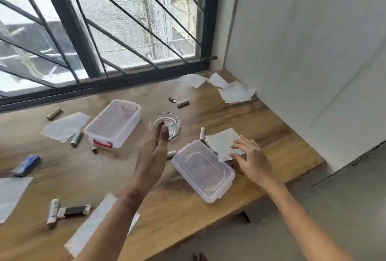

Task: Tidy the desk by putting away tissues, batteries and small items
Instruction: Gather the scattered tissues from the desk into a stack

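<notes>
Tissue (221,141) under right hand (251,157), beside lid (203,169).

White tissues (64,127) and batteries (53,113) lie scattered over the desk (208,112).

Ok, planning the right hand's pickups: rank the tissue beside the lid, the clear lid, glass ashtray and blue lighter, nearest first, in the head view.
From the right hand:
1. tissue, under its fingertips.
2. clear lid, just to its left.
3. glass ashtray, farther left, beyond the lid.
4. blue lighter, far left.
</notes>
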